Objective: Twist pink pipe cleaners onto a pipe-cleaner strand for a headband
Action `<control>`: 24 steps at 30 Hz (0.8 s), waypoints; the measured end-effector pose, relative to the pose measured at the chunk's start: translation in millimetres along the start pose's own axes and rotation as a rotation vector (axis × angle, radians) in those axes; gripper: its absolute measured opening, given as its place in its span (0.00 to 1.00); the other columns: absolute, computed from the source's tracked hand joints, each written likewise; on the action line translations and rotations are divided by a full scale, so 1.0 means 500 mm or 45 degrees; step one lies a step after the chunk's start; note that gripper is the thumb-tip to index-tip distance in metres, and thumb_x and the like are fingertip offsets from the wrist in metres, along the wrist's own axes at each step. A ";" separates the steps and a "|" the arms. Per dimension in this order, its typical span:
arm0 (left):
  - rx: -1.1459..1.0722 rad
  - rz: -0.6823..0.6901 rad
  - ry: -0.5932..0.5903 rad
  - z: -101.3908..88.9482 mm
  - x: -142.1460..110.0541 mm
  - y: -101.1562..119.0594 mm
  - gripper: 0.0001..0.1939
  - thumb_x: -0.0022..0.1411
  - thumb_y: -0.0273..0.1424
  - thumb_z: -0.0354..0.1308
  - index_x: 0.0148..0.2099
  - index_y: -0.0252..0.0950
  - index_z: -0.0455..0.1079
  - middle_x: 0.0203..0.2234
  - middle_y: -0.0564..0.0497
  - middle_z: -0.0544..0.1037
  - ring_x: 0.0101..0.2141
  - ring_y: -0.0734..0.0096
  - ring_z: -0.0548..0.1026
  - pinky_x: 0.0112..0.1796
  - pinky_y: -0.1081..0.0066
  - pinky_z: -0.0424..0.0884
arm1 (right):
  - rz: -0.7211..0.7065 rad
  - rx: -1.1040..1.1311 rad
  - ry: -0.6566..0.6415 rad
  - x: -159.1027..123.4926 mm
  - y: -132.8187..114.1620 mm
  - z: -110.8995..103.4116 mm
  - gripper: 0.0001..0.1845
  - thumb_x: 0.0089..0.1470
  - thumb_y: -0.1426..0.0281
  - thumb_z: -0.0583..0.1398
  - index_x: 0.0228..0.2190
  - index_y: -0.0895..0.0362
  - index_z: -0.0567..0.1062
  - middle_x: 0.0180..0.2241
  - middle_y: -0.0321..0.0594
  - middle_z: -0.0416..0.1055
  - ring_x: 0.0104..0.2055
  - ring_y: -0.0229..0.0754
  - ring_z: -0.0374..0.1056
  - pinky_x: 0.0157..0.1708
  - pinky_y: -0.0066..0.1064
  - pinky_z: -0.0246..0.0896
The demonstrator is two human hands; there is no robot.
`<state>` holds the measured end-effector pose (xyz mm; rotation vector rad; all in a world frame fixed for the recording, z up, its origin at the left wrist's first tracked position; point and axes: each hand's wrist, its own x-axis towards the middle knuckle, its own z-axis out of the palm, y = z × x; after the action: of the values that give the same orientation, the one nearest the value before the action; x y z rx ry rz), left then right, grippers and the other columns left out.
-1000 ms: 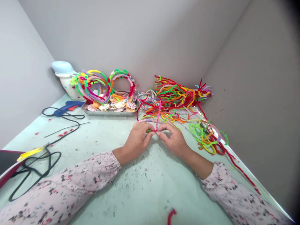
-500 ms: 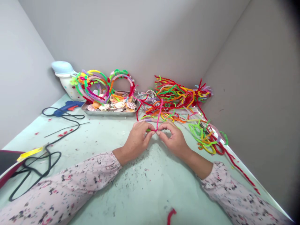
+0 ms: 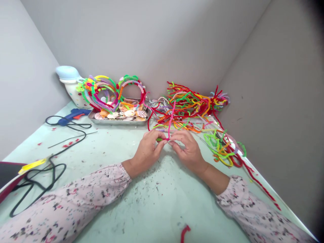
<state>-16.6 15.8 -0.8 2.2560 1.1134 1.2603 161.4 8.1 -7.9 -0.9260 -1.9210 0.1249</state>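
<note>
Over the pale green table (image 3: 162, 202), the left hand (image 3: 145, 150) is clamping a green stem (image 3: 159, 139) mid-scene; fingertips of the right hand (image 3: 189, 151) are bunching just beside, their hold unclear. Between them, a pink stem (image 3: 171, 118) is seemingly starting its wrap; its long tail is standing unwound, pointing up and far, leaning slightly right.

Cannot make out the lower end of the pink pipe cleaner (image 3: 171, 119), nor much of the green strand (image 3: 159, 139), hidden at the fingertips of the left hand (image 3: 147, 150) and right hand (image 3: 188, 152), nearer than the metal tray (image 3: 118, 123) and to its right. Cannot follow the red piece (image 3: 184, 232) past the bottom edge, well in front of the tray, nor identify the dark specks (image 3: 148, 178), too small, nearer than it.
</note>
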 end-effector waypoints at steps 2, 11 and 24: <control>0.005 -0.001 -0.003 0.000 0.000 0.000 0.03 0.62 0.29 0.54 0.39 0.37 0.67 0.34 0.52 0.75 0.37 0.70 0.71 0.43 0.67 0.65 | -0.005 -0.005 -0.003 -0.001 0.001 0.000 0.10 0.54 0.73 0.59 0.38 0.47 0.72 0.39 0.38 0.71 0.48 0.44 0.65 0.47 0.43 0.63; 0.006 0.001 -0.018 -0.002 0.001 0.002 0.04 0.62 0.30 0.54 0.39 0.37 0.67 0.34 0.51 0.75 0.37 0.69 0.71 0.44 0.66 0.65 | -0.001 -0.010 -0.008 -0.002 0.006 0.002 0.09 0.55 0.72 0.58 0.38 0.47 0.73 0.37 0.37 0.72 0.47 0.44 0.66 0.46 0.43 0.63; 0.006 0.052 -0.046 -0.008 0.001 0.008 0.04 0.62 0.26 0.52 0.39 0.36 0.66 0.34 0.50 0.75 0.38 0.67 0.70 0.43 0.65 0.64 | -0.005 -0.048 -0.015 -0.001 0.001 0.000 0.09 0.56 0.73 0.57 0.37 0.48 0.72 0.36 0.37 0.72 0.43 0.43 0.67 0.43 0.40 0.63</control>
<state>-17.7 13.0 4.0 2.3068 1.0635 1.2281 162.1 8.1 -8.5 -0.9486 -1.9415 0.0920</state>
